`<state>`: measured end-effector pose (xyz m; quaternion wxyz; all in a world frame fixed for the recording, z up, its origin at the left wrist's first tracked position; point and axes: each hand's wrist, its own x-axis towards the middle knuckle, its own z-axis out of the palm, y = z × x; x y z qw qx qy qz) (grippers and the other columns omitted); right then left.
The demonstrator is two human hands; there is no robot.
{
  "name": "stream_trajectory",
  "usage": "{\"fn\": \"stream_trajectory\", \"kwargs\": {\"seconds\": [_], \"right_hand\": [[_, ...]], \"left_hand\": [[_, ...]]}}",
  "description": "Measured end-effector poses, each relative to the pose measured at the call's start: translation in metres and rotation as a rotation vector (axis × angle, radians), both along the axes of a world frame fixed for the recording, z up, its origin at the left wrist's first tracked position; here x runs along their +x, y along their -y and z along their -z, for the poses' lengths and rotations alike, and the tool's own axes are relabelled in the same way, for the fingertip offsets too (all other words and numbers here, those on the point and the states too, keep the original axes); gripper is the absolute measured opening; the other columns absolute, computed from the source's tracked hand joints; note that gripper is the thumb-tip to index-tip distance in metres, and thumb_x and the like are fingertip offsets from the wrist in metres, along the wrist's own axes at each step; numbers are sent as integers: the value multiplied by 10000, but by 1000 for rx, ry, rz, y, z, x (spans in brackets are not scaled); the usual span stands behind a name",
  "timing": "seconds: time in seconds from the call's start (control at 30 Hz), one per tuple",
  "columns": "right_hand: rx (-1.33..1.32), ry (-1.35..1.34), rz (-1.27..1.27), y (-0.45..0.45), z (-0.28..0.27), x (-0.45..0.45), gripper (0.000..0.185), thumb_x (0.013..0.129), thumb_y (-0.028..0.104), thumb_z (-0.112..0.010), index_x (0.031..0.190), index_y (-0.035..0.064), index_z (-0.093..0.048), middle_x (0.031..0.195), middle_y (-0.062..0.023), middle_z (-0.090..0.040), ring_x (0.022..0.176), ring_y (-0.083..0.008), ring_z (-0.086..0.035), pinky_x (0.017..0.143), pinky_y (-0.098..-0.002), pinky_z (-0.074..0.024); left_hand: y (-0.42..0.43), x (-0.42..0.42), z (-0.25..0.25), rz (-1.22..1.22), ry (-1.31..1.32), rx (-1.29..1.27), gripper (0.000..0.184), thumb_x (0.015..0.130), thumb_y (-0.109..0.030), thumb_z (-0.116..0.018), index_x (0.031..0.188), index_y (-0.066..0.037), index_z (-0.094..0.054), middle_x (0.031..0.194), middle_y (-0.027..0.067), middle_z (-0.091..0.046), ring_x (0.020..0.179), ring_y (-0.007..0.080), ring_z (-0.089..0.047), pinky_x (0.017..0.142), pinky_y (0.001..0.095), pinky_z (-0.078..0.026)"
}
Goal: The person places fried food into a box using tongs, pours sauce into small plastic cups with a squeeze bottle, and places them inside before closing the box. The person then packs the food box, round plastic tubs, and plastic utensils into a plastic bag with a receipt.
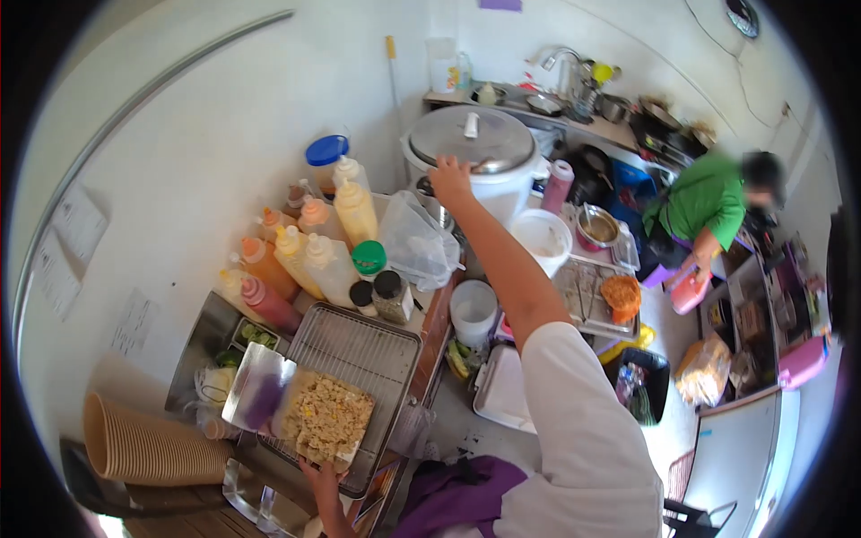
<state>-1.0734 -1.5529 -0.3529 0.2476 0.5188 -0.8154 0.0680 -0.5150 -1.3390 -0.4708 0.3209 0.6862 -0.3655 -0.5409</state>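
Observation:
My left hand grips the near edge of an open takeout box filled with fried rice. The box rests on a wire rack in a metal tray, and its raised lid shows a purple patch. My right hand reaches forward to the front rim of a large white rice cooker, whose lid is on. Its fingers are curled beside a dark rounded piece; what they hold is hidden.
Sauce bottles crowd the wall side, with spice jars before them. Stacked paper bowls lie at left. A white bucket and a tray stand right of my arm. A person in green holds a pink container.

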Motion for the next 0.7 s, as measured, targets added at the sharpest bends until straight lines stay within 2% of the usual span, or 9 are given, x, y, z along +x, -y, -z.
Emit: {"fn": "stream_trajectory", "kwargs": {"seconds": [0.07, 0.17, 0.2, 0.23, 0.27, 0.4, 0.5, 0.6, 0.7], "right_hand": [[-448, -217, -55, -18, 1, 14, 377, 767, 133, -614, 1143, 159, -619, 1263, -114, -497, 1154, -327, -466, 937, -538, -355], [-816, 144, -130, -129, -30, 63, 417, 770, 75, -575, 1182, 133, -585, 1273, -158, -499, 1184, -349, -446, 954, -509, -350], [-908, 172, 65, -168, -13, 68, 367, 727, 64, -590, 1095, 58, -582, 1164, -167, -538, 1152, -348, -450, 967, -486, -335], [-1033, 211, 71, -210, 21, 56, 336, 719, 34, -588, 1055, 34, -580, 1077, -168, -556, 1084, -350, -475, 947, -482, -339], [-1163, 181, 332, -247, 51, 53, 311, 722, 10, -585, 1031, 42, -580, 1010, -159, -548, 1022, -350, -483, 900, -470, -367], [-583, 567, 1051, -359, 182, -23, 343, 799, 165, -607, 1116, 47, -549, 1103, -144, -530, 1086, -323, -472, 872, -477, -397], [-189, 494, 1050, -371, 224, -68, 410, 826, 274, -599, 1162, 48, -537, 1196, -134, -534, 1138, -299, -455, 908, -483, -382], [9, 701, 1021, -370, 224, -98, 475, 830, 319, -606, 1200, 39, -506, 1257, -134, -528, 1185, -274, -439, 953, -466, -351], [52, 717, 943, -376, 272, -142, 499, 835, 320, -609, 1206, 13, -476, 1232, -142, -544, 1135, -310, -513, 910, -479, -410]], "left_hand": [[9, 9, 21, -37, 21, -37, 702, 868, -118, -470, 1475, -78, -119, 1383, 194, -372, 1121, 304, -511, 791, 362, -517], [22, 29, 60, -33, 22, -120, 683, 861, -136, -457, 1470, -56, -157, 1365, 202, -390, 1119, 293, -507, 855, 356, -472], [23, 29, 68, -44, 10, -157, 679, 858, -138, -452, 1468, -50, -169, 1357, 205, -398, 1116, 287, -506, 874, 354, -457], [21, 26, 62, -33, -28, -164, 686, 846, -126, -445, 1468, -38, -170, 1322, 213, -424, 1101, 287, -509, 887, 359, -454], [21, 32, 71, -2, -1, -179, 685, 841, -123, -443, 1466, -32, -178, 1312, 213, -434, 1091, 285, -515, 873, 356, -460], [23, 27, 72, 39, 111, -171, 668, 842, -137, -449, 1453, -16, -207, 1294, 217, -453, 1075, 292, -532, 837, 360, -482], [24, 5, 68, -10, 127, -180, 664, 847, -147, -453, 1451, -16, -212, 1296, 218, -453, 1078, 297, -534, 836, 365, -486], [28, -20, 60, -58, 151, -173, 660, 851, -158, -457, 1449, -16, -216, 1297, 219, -452, 1081, 301, -536, 835, 369, -489], [31, -45, 56, -100, 165, -170, 656, 856, -168, -460, 1447, -17, -220, 1299, 220, -452, 1083, 306, -537, 834, 374, -493]]}}
